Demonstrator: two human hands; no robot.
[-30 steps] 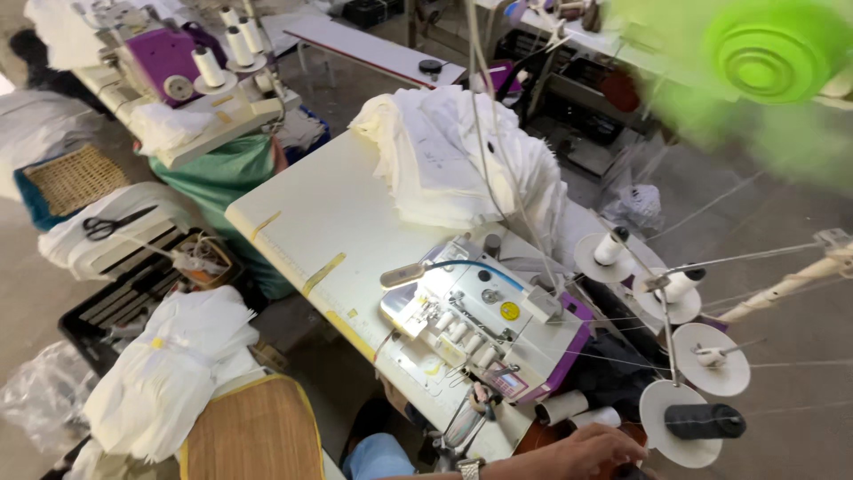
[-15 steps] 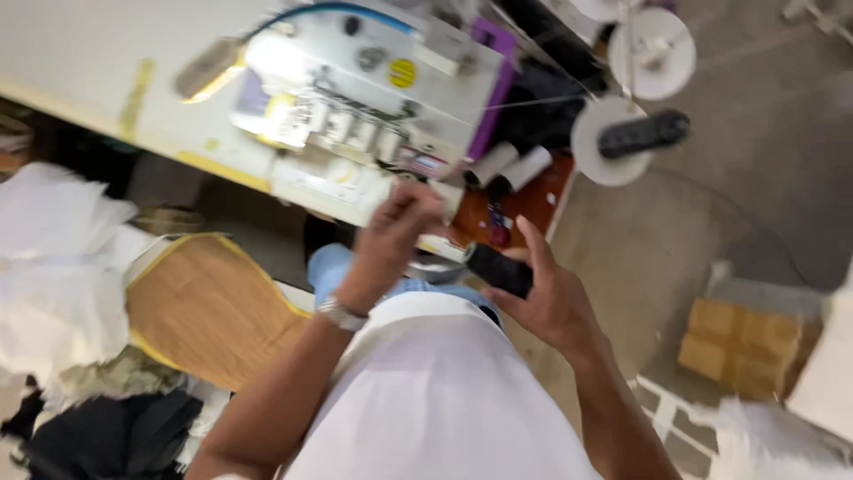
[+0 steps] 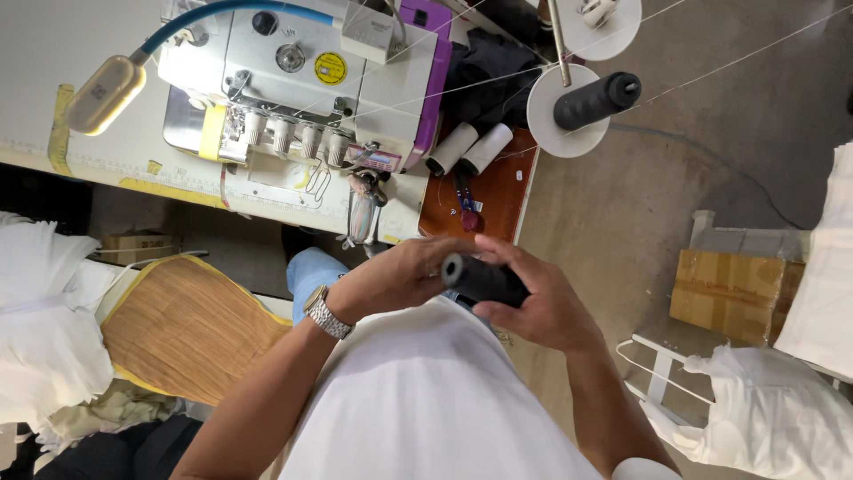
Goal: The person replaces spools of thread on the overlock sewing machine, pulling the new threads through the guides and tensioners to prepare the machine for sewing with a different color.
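Both hands met at centre frame, just above the white shirt (image 3: pixel 418 400). The right hand (image 3: pixel 542 307) was wrapped around a black spool (image 3: pixel 484 280), fingers curled over its body. The spool lay tilted, its open end pointing toward upper left of the frame. The left hand (image 3: pixel 404 276) was closed against that end of the spool, fingertips touching it; whether it pinched a thread there could not be told. A metal watch (image 3: pixel 326 313) sat on the left wrist.

Above the hands, upper centre: a white serger (image 3: pixel 311 80) with a purple side panel, standing on a pale table (image 3: pixel 35 98). A lamp (image 3: pixel 107 93) on a blue neck hung at upper left, beside the machine. Two white cones (image 3: pixel 469 148) lay side by side just right of the machine, on a brown board (image 3: pixel 493 191). Further up and right, a second black spool (image 3: pixel 597 98) sat on a white disc (image 3: pixel 555 116) of the thread stand, well apart from the hands. Thin threads ran across the upper right.

Left of frame: a chair with a woven seat (image 3: pixel 182 324), and white fabric (image 3: pixel 40 329) piled at the left edge. Right of frame: a cardboard box (image 3: pixel 729 289) on a white rack (image 3: pixel 675 356), with more white cloth (image 3: pixel 773 418) at lower right. Floor was bare concrete.
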